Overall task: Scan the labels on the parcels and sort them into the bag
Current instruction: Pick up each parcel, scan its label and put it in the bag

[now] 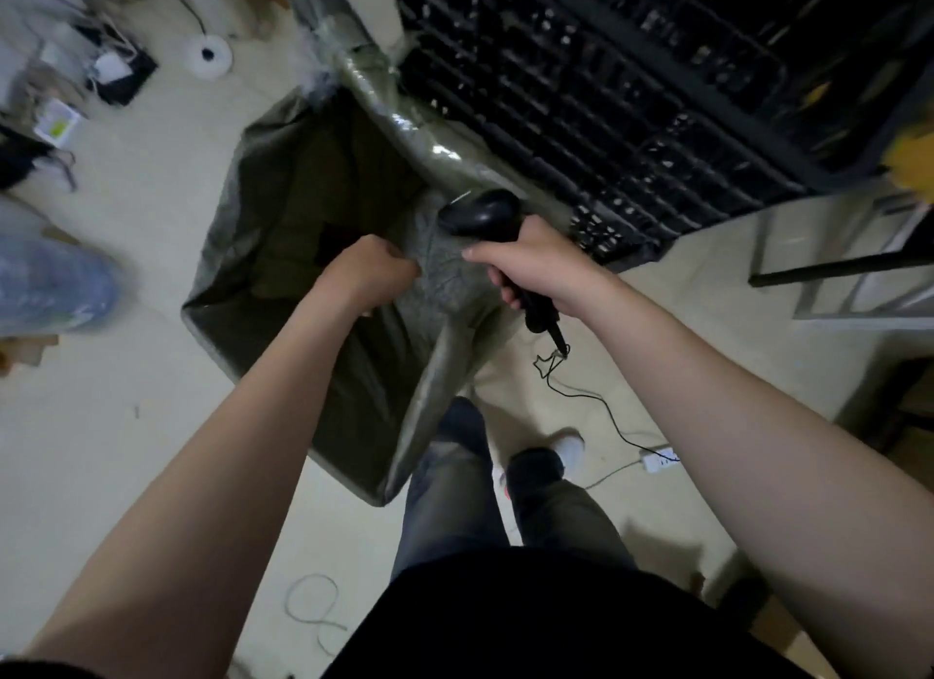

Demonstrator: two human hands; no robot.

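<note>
Olive-green woven plastic, the bag (pixel 283 208) is standing open on the pale floor (pixel 151 426), its mouth gaping just beyond and below both hands. Head view: the left hand (pixel 371 269) is clenching into a fist around a gathered fold of the bag's near rim, knuckles up. The right hand (pixel 530 264) is gripping the handle of a black barcode scanner (pixel 480 213), fingers wrapped tight, thumb reaching toward the same bunched rim; the scanner's head is pointing away from the person, over the bag's edge. A thin black cable (pixel 591 400) is trailing from the scanner's base, down past the right wrist to a white power strip (pixel 659 460) lying on the floor beneath the right forearm. Inside the bag, ahead of the left hand, dark flat shapes are showing; whether they are parcels cannot be told. Beyond the right hand a black lattice crate (pixel 606 97) is pressing against the bag's far side. The person's legs and one white shoe (pixel 568 448) are showing between the forearms.
</note>
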